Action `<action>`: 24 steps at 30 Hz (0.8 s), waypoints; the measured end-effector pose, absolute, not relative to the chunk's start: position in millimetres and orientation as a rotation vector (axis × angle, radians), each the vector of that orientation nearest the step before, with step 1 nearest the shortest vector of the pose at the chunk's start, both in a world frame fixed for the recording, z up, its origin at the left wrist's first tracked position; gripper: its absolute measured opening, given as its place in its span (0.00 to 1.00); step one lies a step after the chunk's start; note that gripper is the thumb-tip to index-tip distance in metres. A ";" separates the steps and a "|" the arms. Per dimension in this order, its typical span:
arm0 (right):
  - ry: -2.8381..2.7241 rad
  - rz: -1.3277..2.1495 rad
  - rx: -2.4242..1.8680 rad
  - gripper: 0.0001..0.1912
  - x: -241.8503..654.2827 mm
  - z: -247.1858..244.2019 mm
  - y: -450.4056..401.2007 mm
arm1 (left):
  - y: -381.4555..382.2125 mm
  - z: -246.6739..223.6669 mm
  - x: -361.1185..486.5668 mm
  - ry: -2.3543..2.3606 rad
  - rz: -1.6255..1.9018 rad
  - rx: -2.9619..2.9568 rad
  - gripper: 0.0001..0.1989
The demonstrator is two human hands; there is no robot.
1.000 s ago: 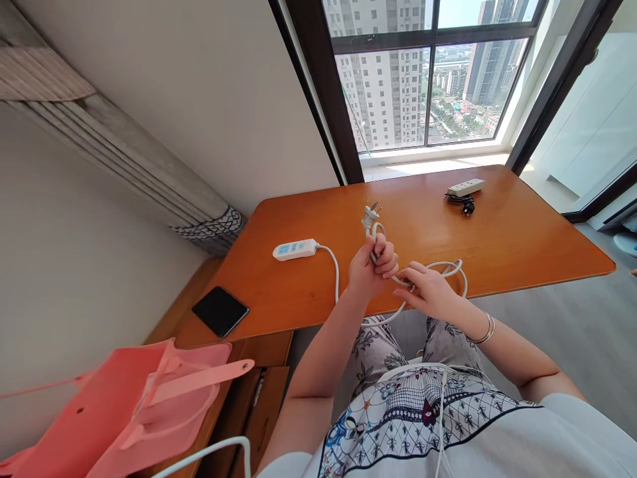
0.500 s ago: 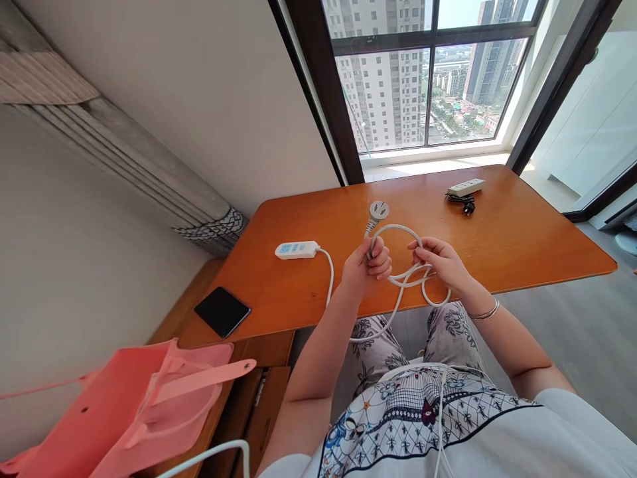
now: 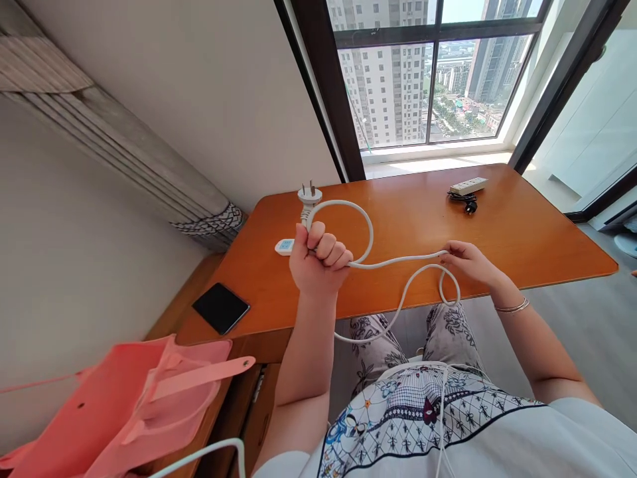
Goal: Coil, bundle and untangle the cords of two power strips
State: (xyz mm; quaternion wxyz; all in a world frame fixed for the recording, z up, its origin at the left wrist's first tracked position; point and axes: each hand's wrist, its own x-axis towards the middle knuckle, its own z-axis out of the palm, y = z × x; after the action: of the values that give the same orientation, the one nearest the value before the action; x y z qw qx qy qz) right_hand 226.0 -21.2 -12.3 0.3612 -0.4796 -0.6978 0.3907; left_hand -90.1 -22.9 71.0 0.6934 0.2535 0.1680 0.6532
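Note:
My left hand (image 3: pixel 318 260) is a raised fist around a white power cable (image 3: pixel 371 234) just below its plug (image 3: pixel 309 195), whose prongs point up. The cable makes one round loop above the fist, then runs right to my right hand (image 3: pixel 470 261), which pinches it over the front edge of the orange wooden table (image 3: pixel 522 232). Beyond my right hand the cable curls down and sags over my lap. The white power strip (image 3: pixel 283 246) with blue buttons lies on the table, mostly hidden behind my left fist.
A second white power strip (image 3: pixel 468 185) with a black plug lies at the table's far side by the window. A black phone (image 3: pixel 220 308) rests on the lower wooden cabinet at left. A pink bag (image 3: pixel 124 405) fills the bottom left.
My hands have moved apart: the left rose and shifted left with the plug, the right slid right along the cable. The small tangle of loops opened into one wide loop.

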 end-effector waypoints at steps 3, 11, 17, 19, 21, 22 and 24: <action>-1.646 0.995 -1.173 0.23 227.8 -4.0 -18.9 | -23.9 75.1 -89.0 0.329 1.525 0.590 0.27; -1.877 0.895 -1.308 0.27 250.9 25.3 -24.8 | -17.1 75.8 -122.2 0.125 1.656 0.680 0.26; -1.495 1.541 -1.168 0.32 266.5 4.7 -2.5 | -18.6 68.7 -120.9 0.247 1.392 0.704 0.27; -1.262 1.616 -1.166 0.30 263.4 2.3 9.4 | -22.2 64.2 -104.1 0.338 1.199 0.682 0.27; -1.036 1.671 -1.168 0.26 257.4 5.5 20.8 | -25.2 58.0 -86.5 0.379 1.036 0.664 0.27; -0.927 1.699 -1.160 0.23 253.8 8.7 25.5 | -26.2 54.4 -79.0 0.387 0.966 0.658 0.27; -0.741 1.755 -1.116 0.16 245.8 16.2 32.1 | -27.2 47.1 -68.1 0.393 0.862 0.648 0.27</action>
State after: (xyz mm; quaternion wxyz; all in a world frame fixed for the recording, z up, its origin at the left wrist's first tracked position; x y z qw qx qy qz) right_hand 245.8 32.1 16.2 0.4501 -0.4514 -0.2996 0.7098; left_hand -68.1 -27.2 47.1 0.8399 0.3063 0.1858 0.4077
